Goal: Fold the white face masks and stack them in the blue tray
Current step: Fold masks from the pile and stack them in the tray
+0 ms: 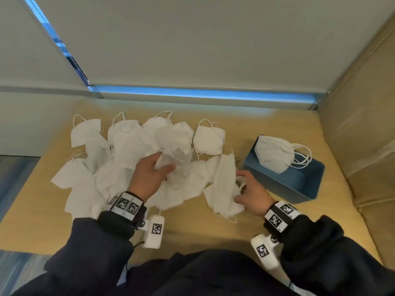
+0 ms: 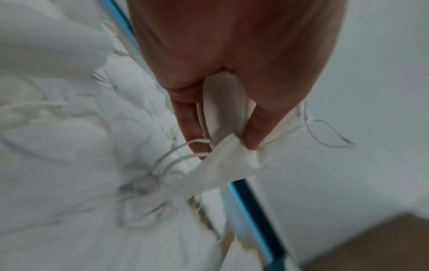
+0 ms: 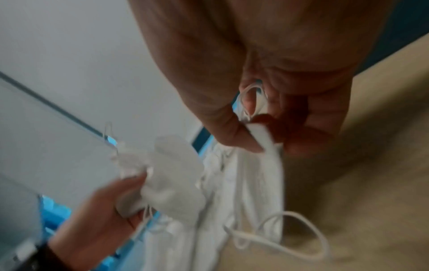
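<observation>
Several white face masks [image 1: 121, 144] lie in a loose pile on the tan cushion [image 1: 192, 236]. My left hand [image 1: 163, 162] hovers over the middle of the pile and grips a crumpled mask [image 1: 177, 157]; in the left wrist view the left hand [image 2: 225, 146] pinches that mask's edge [image 2: 232, 159] between thumb and fingers. My right hand [image 1: 240, 186] holds a folded mask [image 1: 222, 184] by its end and ear loops, left of the blue tray [image 1: 284, 182]. The right wrist view shows the right hand [image 3: 274, 146] pinching this mask [image 3: 257, 183]. A stack of folded masks [image 1: 273, 154] lies in the tray's far corner.
A tan backrest [image 1: 363, 135] rises right of the tray. Behind the cushion are a grey roller blind [image 1: 192, 50] and a strip of window [image 1: 192, 91]. Blue carpet [image 1: 15, 178] shows off the cushion's left edge.
</observation>
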{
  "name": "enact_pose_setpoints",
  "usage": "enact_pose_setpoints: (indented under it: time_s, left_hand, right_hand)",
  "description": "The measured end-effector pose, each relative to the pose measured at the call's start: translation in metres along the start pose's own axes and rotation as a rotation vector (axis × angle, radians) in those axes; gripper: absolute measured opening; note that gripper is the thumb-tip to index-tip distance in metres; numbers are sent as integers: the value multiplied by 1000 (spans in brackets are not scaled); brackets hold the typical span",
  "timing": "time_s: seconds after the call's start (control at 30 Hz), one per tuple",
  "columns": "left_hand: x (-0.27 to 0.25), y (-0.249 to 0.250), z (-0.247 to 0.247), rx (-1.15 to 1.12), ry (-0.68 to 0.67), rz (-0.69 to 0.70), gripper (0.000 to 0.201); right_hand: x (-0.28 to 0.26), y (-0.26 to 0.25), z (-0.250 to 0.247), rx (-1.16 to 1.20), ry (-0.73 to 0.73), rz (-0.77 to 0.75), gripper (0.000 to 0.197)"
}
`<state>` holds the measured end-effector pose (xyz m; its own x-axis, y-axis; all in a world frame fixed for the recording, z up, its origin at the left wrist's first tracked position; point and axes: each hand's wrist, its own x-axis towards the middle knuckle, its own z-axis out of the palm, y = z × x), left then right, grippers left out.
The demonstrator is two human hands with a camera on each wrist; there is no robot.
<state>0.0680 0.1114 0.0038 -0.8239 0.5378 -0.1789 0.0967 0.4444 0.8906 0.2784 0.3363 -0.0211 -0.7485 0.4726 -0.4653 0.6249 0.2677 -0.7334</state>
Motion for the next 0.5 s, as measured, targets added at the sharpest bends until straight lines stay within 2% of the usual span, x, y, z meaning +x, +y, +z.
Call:
enact_pose_setpoints:
  time_s: [0.07, 0.13, 0.2, 0.27, 0.33, 0.4, 0.43, 0.47, 0.5]
  left_hand:
    - [-1, 9, -21, -301, 6, -72, 17]
    - [-2, 7, -38, -475, -78, -161, 31]
    - [-2, -12, -46, -518, -174, -259, 40]
    - [-1, -34, -48, -369, -206, -291, 46]
    - [-1, -48, -48, -63, -165, -209, 53]
    - [-5, -46, -49, 120, -32, -88, 58]
    - [-7, -40, -51, 113, 19, -17, 56]
    - [-8, -32, -53, 32, 8, 34, 50]
    - [-10, -22, -54, -116, -64, 50, 44]
  right_hand:
    - [-13, -20, -12, 133, -15, -26, 61]
    - [-26, -42, -21, 198, 17, -95, 62]
    - [-38, -64, -29, 195, 102, -188, 66]
    - [-45, -80, -33, 211, 161, -260, 69]
    - [-47, -91, -31, 279, 190, -274, 70]
    - [-44, -98, -19, 374, 185, -260, 68]
    - [-41, -100, -10, 424, 182, -242, 66]
    - [-37, -102, 0, 467, 176, -213, 62]
    - [-32, -104, 11, 506, 161, -171, 58]
